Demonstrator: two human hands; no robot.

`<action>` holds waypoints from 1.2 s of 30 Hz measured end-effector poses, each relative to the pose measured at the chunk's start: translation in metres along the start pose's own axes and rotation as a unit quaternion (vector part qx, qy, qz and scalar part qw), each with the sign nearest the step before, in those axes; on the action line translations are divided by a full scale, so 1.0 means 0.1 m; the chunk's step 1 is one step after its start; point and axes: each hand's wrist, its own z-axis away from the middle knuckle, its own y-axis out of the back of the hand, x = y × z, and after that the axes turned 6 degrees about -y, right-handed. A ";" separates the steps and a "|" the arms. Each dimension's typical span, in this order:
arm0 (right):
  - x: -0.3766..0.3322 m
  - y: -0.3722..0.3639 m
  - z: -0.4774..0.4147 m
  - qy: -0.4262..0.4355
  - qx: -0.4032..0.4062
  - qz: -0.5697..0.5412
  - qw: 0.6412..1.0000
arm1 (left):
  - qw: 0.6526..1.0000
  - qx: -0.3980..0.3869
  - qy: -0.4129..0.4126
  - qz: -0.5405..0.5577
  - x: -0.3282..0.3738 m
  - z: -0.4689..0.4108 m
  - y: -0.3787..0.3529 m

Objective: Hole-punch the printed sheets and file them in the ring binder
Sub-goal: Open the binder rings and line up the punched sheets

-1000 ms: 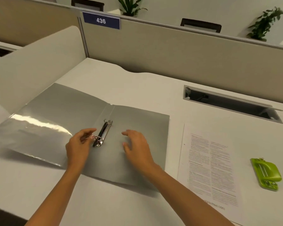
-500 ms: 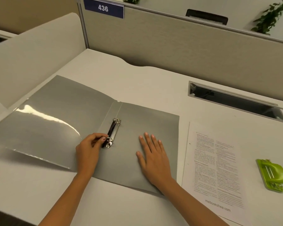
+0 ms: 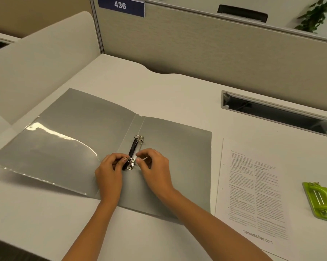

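Head view: grey ring binder [image 3: 177, 166] lies open flat on the bench [image 3: 159, 95], covers spread to 9 and 3 o'clock, ring mechanism [image 3: 133, 147] on the spine, no paper on it. Left hand [image 3: 110, 174] and right hand [image 3: 155, 170] meet at the 6 o'clock end of the mechanism; left fingers [image 3: 121, 161] are curled in and pinch the near ring [image 3: 130, 163] from 9 o'clock, right fingers [image 3: 142, 159] are curled and pinch it from 3 o'clock. Cannot tell whether that ring has parted; far ring [image 3: 138, 137] at the 12 o'clock end looks closed. Printed sheets [image 3: 253, 189] lie flat just beside the binder at 3 o'clock, two small holes showing along their left edge, so punching looks done. Green hole punch [image 3: 321, 200] sits further out at 3 o'clock, untouched. Judgement: task past halfway. Left to do: open the rings, thread the sheets on, snap shut, close the cover.
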 end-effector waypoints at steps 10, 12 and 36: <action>0.08 -0.15 -0.20 -0.040 -0.046 0.018 0.998 | 0.999 -0.007 -0.025 -0.047 -0.02 -0.08 -0.04; 0.11 -0.15 -0.19 -0.043 -0.046 0.005 0.998 | 0.999 -0.013 -0.015 -0.038 -0.02 -0.11 -0.04; 0.26 -0.02 -0.13 -0.008 -0.023 -0.083 0.996 | 0.994 -0.085 0.067 -0.005 0.05 -0.20 0.10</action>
